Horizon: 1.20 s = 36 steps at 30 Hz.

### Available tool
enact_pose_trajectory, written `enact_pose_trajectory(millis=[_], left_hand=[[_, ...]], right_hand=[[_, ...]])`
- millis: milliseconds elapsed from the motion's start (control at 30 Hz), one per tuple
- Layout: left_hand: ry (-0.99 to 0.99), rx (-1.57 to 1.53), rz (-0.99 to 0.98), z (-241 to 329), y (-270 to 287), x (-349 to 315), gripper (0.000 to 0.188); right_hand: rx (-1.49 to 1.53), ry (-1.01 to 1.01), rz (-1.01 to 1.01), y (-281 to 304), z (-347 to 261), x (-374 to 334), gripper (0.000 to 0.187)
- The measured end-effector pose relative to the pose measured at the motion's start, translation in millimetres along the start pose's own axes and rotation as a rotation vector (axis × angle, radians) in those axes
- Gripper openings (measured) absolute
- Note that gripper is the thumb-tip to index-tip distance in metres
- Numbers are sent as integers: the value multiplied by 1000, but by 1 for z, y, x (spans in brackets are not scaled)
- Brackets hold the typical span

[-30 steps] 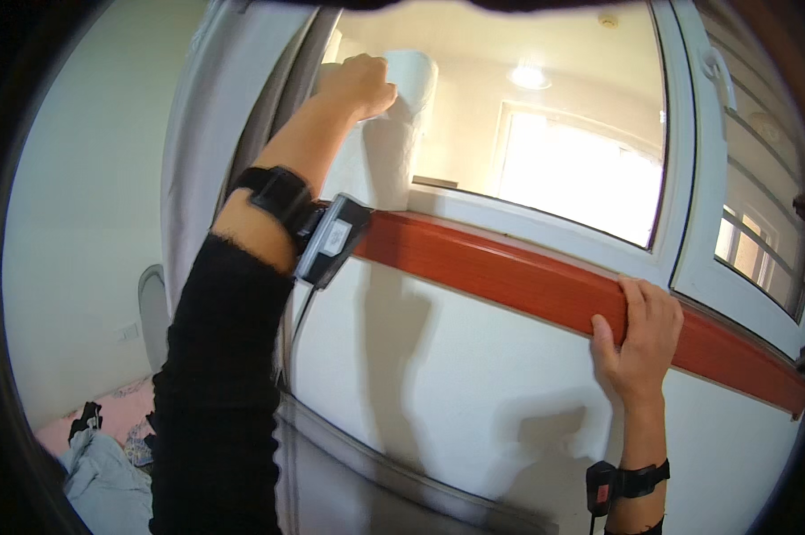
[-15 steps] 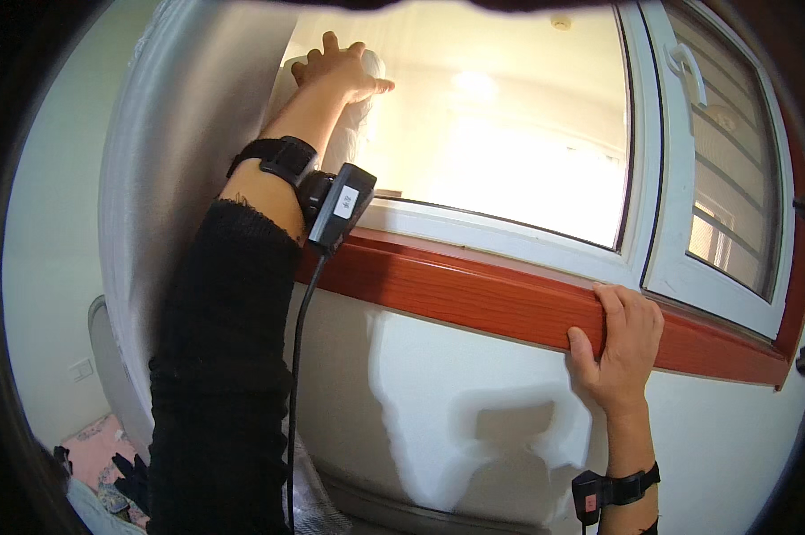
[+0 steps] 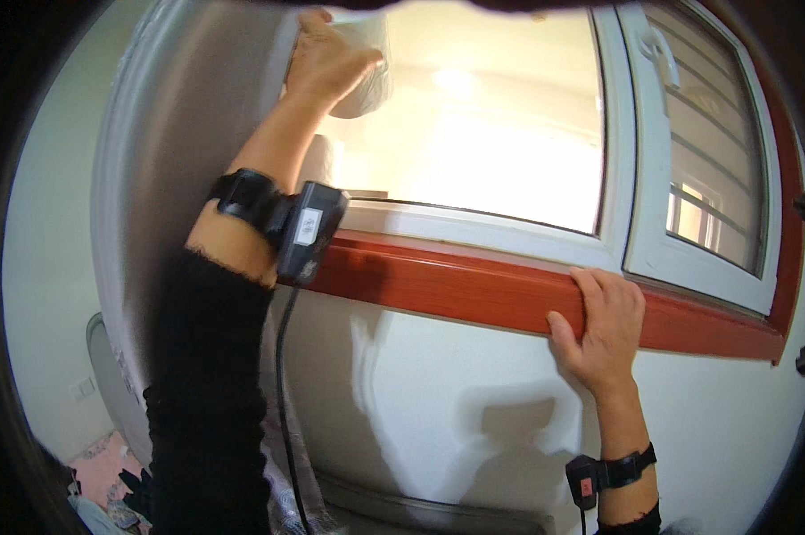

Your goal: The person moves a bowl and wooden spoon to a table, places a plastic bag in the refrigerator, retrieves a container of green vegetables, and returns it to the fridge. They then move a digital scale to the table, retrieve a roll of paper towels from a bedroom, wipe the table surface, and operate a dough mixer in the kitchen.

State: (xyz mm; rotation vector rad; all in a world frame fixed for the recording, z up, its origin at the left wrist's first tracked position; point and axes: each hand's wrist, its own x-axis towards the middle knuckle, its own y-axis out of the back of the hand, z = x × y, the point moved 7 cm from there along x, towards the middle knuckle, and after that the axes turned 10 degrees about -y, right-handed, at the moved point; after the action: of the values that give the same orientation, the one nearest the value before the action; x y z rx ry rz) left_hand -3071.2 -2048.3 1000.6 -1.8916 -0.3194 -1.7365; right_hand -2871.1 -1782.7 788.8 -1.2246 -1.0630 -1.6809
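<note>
White roll (image 3: pixel 367 93): gripped in left hand (image 3: pixel 325 68), before the windowpane (image 3: pixel 483 134)
Red-brown wooden sill (image 3: pixel 456 287): right hand (image 3: pixel 606 332) resting open over its edge

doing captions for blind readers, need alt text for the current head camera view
A person's left hand grips a pale, rounded object before a white-framed glass window, above a glossy red-brown wooden sill. The right hand rests on the sill's edge; black devices are strapped to both arms, and a silver-grey fabric curtain hangs at left.
</note>
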Motion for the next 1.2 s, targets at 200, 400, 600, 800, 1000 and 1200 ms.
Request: enact_pose_trajectory(millis=[200, 400, 600, 800, 1000, 1200], left_hand=[[143, -382, -276, 66, -20, -85, 84], [291, -273, -357, 84, -32, -133, 87], [319, -74, -376, 83, -55, -169, 106], [318, -64, -358, 72, -58, -180, 102], [317, 1, -352, 70, -52, -181, 101], [348, 15, -365, 70, -54, -179, 101]], right_hand=[[113, 18, -78, 1, 6, 2, 48], [513, -227, -280, 15, 75, 53, 35], [159, -216, 117, 57, 176, 184, 34], [44, -182, 356, 53, 203, 277, 54], [53, -223, 200, 23, 221, 323, 55], [-237, -280, 209, 57, 281, 328, 42]])
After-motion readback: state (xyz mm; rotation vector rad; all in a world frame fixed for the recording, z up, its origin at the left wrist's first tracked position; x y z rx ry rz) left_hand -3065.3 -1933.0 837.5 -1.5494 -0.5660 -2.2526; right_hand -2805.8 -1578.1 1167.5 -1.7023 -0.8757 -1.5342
